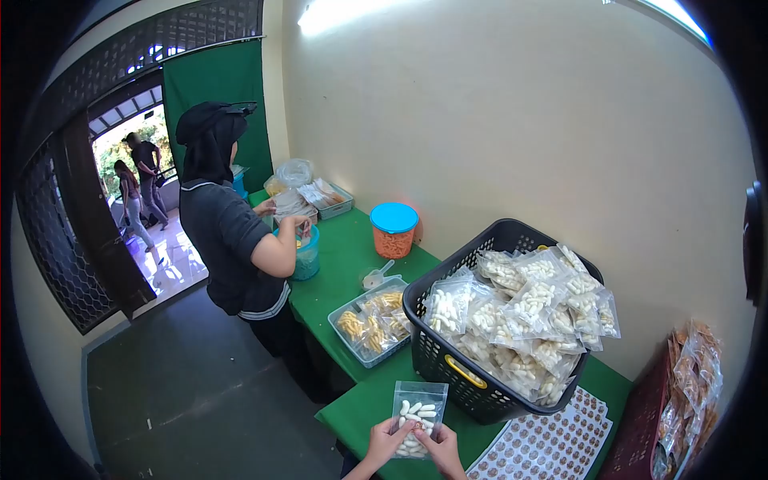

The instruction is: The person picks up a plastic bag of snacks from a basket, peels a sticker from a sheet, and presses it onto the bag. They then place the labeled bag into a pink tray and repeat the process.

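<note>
A clear plastic pouch of white, finger-shaped snack pieces stands upright at the near edge of the green table. My left hand grips its lower left side, and my right hand grips the lower right. Both thumbs meet on the pouch's front, over a small brownish round sticker. Fingers behind the pouch are hidden. Just right of my hands lie white sheets of round brown stickers. Beyond the pouch, a black basket is heaped with similar filled pouches.
A tray of yellow snack bags, a scoop and a blue-lidded orange tub sit farther along the table. A co-worker stands at left, hands over a teal bucket. A dark red basket of brown snack bags is at right.
</note>
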Motion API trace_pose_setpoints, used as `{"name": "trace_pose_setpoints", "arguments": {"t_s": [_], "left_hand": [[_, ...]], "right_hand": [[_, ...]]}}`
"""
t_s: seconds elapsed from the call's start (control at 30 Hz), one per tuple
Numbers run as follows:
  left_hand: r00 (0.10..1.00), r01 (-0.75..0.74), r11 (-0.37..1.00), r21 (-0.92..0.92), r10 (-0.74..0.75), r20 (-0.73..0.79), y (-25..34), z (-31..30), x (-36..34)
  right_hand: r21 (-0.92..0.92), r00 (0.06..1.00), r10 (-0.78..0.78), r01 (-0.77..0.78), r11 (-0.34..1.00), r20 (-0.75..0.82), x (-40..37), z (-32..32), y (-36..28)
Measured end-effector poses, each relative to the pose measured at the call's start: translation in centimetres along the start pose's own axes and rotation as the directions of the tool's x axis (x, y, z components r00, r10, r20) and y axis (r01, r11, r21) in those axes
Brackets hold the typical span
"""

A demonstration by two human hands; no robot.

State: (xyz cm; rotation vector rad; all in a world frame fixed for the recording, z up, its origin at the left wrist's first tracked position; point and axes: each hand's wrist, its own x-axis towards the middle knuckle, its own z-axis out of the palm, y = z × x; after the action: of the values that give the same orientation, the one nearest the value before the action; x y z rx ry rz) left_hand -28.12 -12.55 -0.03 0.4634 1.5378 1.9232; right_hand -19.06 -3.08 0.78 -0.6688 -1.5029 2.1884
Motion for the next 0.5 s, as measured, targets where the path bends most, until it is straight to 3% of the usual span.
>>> {"name": "trace_pose_setpoints", "arguments": {"t_s": [0.17, 0.27, 0.37, 0.5], "left_hand": [[0.995, 0.058, 0.987, -0.147, -0.045, 0.094, 0.1, 0.4, 0.1], [0.986, 0.020, 0.999, -0.028, -0.015, 0.168, -0.2, 0.1, 0.1], [0.980, 0.124, 0.987, -0.098, -0.106, 0.170, -0.1, 0.1, 0.1], [0.975, 0.120, 0.985, -0.123, -0.094, 0.200, 0.0, -0.1, -0.2]], "right_hand": [[-0.012, 0.996, -0.059, 0.058, 0.998, -0.064, 0.2, -0.5, 0.4], [-0.078, 0.993, -0.078, 0.071, 0.994, -0.090, 0.4, -1.3, 1.2], [-0.064, 0.996, -0.058, 0.054, 0.997, -0.073, 0.3, -1.5, 0.9], [-0.020, 0.999, -0.024, 0.023, 1.000, -0.049, 0.1, -1.5, 0.1]]}}
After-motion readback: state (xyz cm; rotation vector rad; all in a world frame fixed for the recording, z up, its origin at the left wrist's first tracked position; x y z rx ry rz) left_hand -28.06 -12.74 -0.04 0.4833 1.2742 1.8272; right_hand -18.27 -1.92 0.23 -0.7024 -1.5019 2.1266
